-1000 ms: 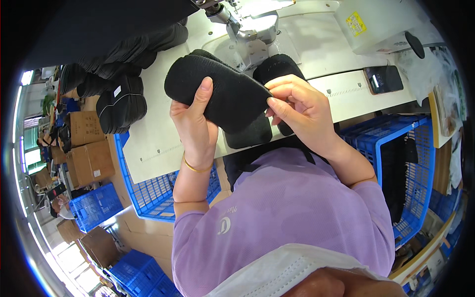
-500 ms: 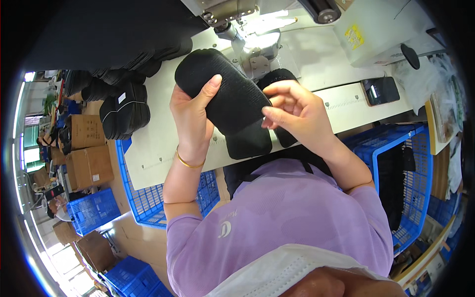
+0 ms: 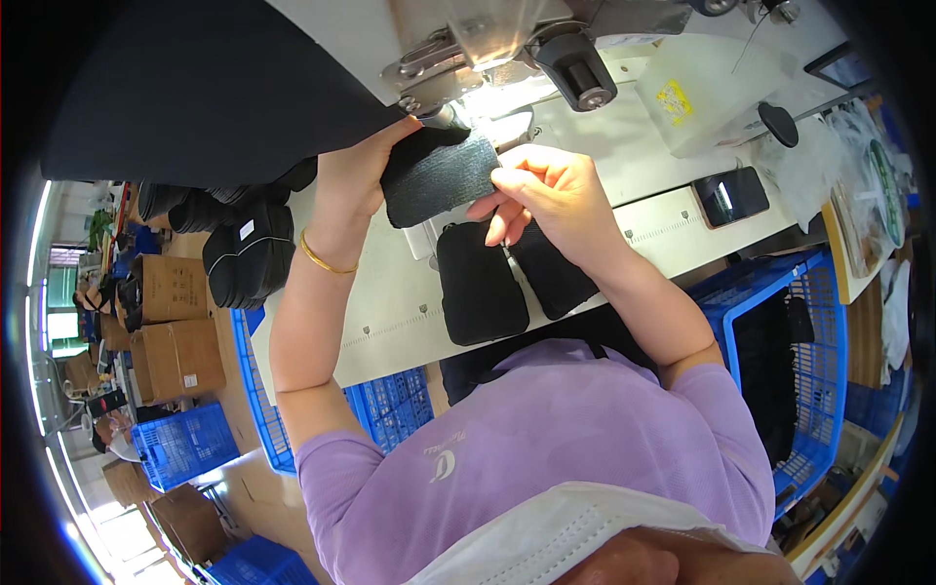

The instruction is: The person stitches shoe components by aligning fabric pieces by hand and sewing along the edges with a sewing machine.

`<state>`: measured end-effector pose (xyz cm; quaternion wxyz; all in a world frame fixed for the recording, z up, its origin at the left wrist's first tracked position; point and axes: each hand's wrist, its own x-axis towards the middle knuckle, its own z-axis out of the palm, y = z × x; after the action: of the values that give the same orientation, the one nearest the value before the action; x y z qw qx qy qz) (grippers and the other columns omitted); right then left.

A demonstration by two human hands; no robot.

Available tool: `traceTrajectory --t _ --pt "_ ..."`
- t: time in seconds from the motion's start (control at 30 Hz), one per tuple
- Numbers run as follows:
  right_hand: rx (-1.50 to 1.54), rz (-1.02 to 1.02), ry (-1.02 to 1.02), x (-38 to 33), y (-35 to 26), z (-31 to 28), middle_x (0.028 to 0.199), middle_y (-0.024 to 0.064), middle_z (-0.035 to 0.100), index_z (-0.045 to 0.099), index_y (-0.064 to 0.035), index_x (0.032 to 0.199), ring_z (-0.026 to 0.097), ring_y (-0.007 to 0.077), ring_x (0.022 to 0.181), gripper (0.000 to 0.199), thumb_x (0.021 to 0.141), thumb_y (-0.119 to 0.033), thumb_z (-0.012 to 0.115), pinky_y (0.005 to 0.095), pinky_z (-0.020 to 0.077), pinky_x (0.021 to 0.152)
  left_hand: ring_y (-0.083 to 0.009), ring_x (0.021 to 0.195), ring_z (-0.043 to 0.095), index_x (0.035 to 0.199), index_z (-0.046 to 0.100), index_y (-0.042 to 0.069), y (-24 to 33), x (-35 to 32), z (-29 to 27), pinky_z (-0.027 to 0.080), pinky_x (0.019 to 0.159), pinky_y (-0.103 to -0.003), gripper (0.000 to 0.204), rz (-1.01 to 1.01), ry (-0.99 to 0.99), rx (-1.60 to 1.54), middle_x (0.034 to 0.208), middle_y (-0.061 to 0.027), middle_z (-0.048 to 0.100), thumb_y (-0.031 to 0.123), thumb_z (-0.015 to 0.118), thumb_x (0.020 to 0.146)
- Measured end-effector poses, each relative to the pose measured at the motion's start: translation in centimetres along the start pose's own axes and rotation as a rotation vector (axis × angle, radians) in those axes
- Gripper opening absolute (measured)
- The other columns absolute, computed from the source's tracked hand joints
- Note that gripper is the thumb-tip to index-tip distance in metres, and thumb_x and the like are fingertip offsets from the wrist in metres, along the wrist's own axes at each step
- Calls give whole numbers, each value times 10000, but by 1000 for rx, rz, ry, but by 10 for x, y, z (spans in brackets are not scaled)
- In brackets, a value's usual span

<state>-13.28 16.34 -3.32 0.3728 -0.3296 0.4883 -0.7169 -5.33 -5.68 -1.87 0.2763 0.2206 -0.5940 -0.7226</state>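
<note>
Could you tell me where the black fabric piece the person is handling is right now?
In the head view, the black fabric piece sits upper centre, held between the left hand and right hand, just below the sewing machine.

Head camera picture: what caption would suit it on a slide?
Both hands, left hand and right hand, hold a black fabric piece at a sewing machine.

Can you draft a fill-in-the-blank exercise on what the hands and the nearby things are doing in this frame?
1. Both hands, the left hand and the right hand, hold a black padded fabric piece under the head of a ____ machine.
2. The left wrist wears a thin ____-coloured bangle.
3. The slotted plastic crate at the person's right is ____.
4. A dark phone lies on the ____ worktable.

Missing words: sewing; gold; blue; white
</note>
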Motion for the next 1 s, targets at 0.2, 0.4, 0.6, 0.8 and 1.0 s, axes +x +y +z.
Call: traceTrajectory --t 0.2,0.4,0.6,0.8,1.0 --pt "26 2 5 1 7 2 840 181 726 603 50 955 694 178 604 174 963 -117 556 239 533 524 -189 765 661 869 623 -22 11 4 4 568 717 -303 170 -149 35 96 877 -84 658 -108 735 773" --pt "55 -11 44 3 16 7 854 168 729 603 27 971 695 162 624 150 970 -114 553 240 532 537 -230 800 639 932 646 -2 12 -24 11 518 714 -357 283 586 34 841 912 -93 648 77 830 733" --pt "-93 -90 48 -1 17 7 817 109 720 645 18 989 688 125 700 142 964 -106 578 222 527 614 -249 947 605 1069 650 39 16 -74 18 480 860 -350 498 1016 -291 1084 1070 -135 623 163 886 648" --pt "30 -233 88 -10 31 16 1025 88 693 626 60 1161 666 121 914 255 963 -73 536 274 552 832 -273 883 655 1043 685 17 8 -70 9 531 739 -331 338 1069 -354 1040 1002 -110 680 -2 787 722" --pt "263 -109 -48 -14 42 22 1196 94 635 575 44 1277 615 141 1086 340 980 -68 455 311 531 934 -306 861 660 1012 658 -29 -7 -79 21 563 713 -363 315 1302 -154 1186 994 -132 657 -22 747 710"
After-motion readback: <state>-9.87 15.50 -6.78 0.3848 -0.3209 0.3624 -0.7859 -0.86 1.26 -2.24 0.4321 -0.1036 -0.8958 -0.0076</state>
